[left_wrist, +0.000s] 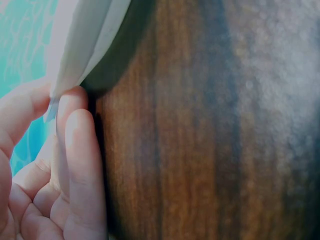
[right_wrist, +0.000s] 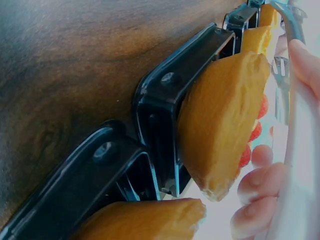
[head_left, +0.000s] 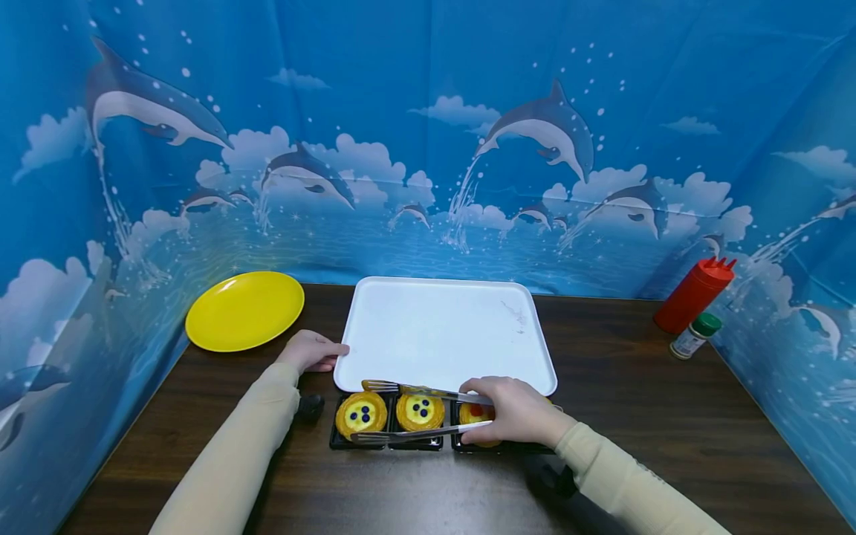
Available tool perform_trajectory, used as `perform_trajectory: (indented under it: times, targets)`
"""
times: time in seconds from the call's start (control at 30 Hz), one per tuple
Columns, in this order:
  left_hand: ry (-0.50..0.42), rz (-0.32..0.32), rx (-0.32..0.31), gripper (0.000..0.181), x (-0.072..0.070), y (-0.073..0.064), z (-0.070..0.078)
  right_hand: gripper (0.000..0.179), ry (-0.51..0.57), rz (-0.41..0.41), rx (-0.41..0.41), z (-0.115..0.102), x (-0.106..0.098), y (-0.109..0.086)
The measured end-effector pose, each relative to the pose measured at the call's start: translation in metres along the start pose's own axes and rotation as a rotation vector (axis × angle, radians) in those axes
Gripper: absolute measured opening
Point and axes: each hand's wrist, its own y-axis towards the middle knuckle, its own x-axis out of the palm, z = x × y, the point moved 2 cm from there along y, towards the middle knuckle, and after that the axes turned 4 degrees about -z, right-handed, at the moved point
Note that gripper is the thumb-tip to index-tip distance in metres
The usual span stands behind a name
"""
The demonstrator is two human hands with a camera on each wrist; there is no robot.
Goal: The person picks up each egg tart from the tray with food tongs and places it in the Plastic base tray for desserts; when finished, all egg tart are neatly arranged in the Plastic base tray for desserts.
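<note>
My left hand (head_left: 310, 351) pinches the left rim of a white tray (head_left: 441, 334); the left wrist view shows that rim between thumb and fingers (left_wrist: 79, 145). In my right hand (head_left: 511, 412) is a pair of metal tongs (head_left: 435, 432), held spread and pointing left above a row of tarts. Two tarts with dark berries, the left one (head_left: 361, 416) and the middle one (head_left: 420, 412), sit in black plastic holders (head_left: 341, 443). Below the right hand lies a red-topped tart (right_wrist: 220, 120), partly hidden in the head view. One more tart (right_wrist: 145, 220) shows close up in the right wrist view.
A yellow plate (head_left: 244, 312) lies at the back left of the dark wooden table (head_left: 414, 490). At the right stand a red squeeze bottle (head_left: 695, 296) and a green-capped shaker (head_left: 694, 338). A blue dolphin-print curtain (head_left: 401, 89) hangs behind and beside the table.
</note>
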Motion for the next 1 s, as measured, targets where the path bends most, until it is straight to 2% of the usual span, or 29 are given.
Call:
perform_trajectory:
  times: [0.23,0.5,1.0]
  targets:
    - [-0.004,0.000,0.004,0.044,0.000,0.000,-0.001,0.059,0.037,0.019,0.023,-0.003,-0.007,-0.003]
    - [-0.011,-0.001,0.006,0.044,-0.001,0.004,-0.002,0.059,0.076,0.024,0.094,0.001,-0.011,-0.013]
    - [-0.017,-0.010,-0.017,0.047,0.000,0.004,-0.002,0.062,0.112,0.123,0.245,0.027,-0.013,-0.042]
